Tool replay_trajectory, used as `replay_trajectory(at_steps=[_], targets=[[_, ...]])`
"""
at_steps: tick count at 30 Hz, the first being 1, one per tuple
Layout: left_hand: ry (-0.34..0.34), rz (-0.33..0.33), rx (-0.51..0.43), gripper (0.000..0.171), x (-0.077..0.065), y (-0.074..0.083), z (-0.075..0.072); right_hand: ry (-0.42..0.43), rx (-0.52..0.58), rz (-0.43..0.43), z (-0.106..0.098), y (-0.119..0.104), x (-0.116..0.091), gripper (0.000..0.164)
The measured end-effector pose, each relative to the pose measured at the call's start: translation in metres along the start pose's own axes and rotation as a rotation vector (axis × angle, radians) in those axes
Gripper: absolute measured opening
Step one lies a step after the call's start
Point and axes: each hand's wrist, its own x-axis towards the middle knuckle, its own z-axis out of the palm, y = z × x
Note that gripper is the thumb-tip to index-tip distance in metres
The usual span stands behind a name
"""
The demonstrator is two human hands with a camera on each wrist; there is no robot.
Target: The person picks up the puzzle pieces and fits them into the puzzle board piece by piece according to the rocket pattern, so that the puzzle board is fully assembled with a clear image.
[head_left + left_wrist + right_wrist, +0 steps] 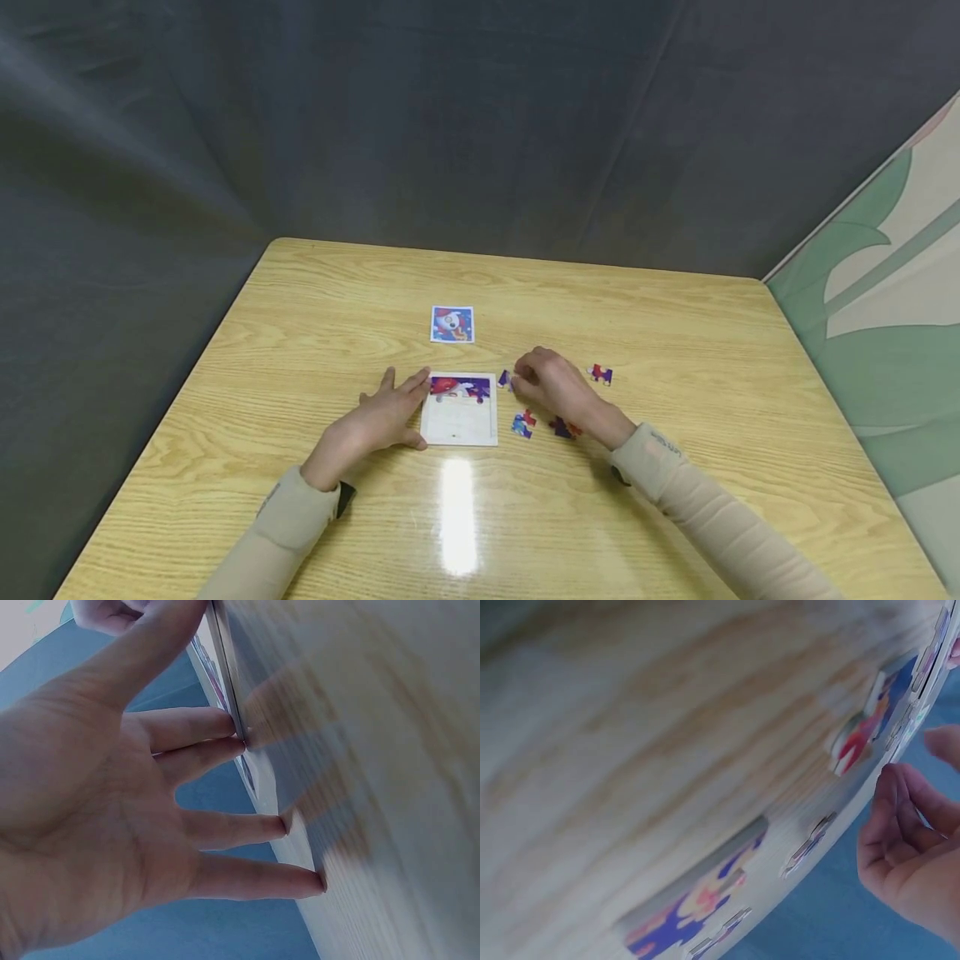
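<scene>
On the wooden table sits a white puzzle frame (pixel 459 427) with puzzle pieces (pixel 468 387) along its top. My left hand (pixel 386 419) spreads its fingers at the frame's left side. In the left wrist view, the thumb and nearer fingertips (pixel 232 724) touch its edge, and the other fingertips rest on the table. Just right of the frame, my right hand (pixel 558 385) bends its fingers beside a loose puzzle piece (pixel 504 380). The right wrist view shows thumb and curled fingers (pixel 889 787) apart; whether they hold that piece is hidden.
A small dog picture card (pixel 452 324) lies behind the frame. A red and blue puzzle piece (pixel 523 423) lies near the frame's right side. A dark puzzle piece (pixel 560 428) is partly under my right wrist, and another puzzle piece (pixel 601 373) lies farther right.
</scene>
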Motion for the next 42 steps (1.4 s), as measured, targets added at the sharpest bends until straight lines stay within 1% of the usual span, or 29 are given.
replay_trajectory(at_steps=[3, 5, 9, 11, 15, 22, 25, 29, 32, 35, 39, 42], targets=[[0.004, 0.002, -0.006, 0.088, -0.0002, 0.0001, -0.0001, -0.032, -0.033, 0.030, 0.0020, -0.0003, -0.0009, 0.030], [0.008, 0.002, -0.010, 0.089, 0.0000, -0.0003, 0.0001, -0.041, -0.049, 0.029, 0.0027, -0.0016, -0.0015, 0.032], [0.017, 0.005, -0.015, 0.089, 0.0005, -0.0013, 0.0007, -0.017, -0.056, -0.008, 0.0030, -0.0037, -0.0007, 0.023], [0.019, 0.006, -0.016, 0.089, 0.0006, -0.0015, 0.0009, -0.011, -0.054, -0.014, 0.0026, -0.0045, 0.0000, 0.020], [0.016, 0.004, -0.018, 0.089, 0.0002, -0.0016, 0.0011, -0.013, -0.062, -0.006, 0.0023, -0.0043, 0.0011, 0.021], [0.015, 0.007, -0.022, 0.088, -0.0008, -0.0018, 0.0009, 0.033, -0.150, -0.072, 0.0032, -0.0024, 0.0013, 0.021], [0.015, 0.008, -0.023, 0.088, -0.0006, -0.0018, 0.0011, 0.053, -0.174, -0.074, 0.0031, -0.0012, 0.0012, 0.020], [0.014, 0.011, -0.019, 0.088, 0.0002, -0.0020, 0.0014, 0.074, -0.153, -0.060, 0.0021, -0.0005, 0.0009, 0.021], [0.014, 0.012, -0.015, 0.088, 0.0005, -0.0023, 0.0017, 0.081, -0.113, -0.056, 0.0015, -0.0011, 0.0012, 0.027], [0.014, 0.013, -0.013, 0.088, 0.0004, -0.0022, 0.0017, 0.066, -0.070, -0.061, 0.0017, -0.0022, 0.0016, 0.031], [0.014, 0.014, -0.013, 0.088, 0.0007, -0.0017, 0.0015, 0.033, -0.042, -0.083, 0.0024, -0.0040, 0.0020, 0.028], [0.014, 0.016, -0.011, 0.088, 0.0007, -0.0023, 0.0018, 0.038, -0.047, -0.111, 0.0033, -0.0059, 0.0025, 0.025]])
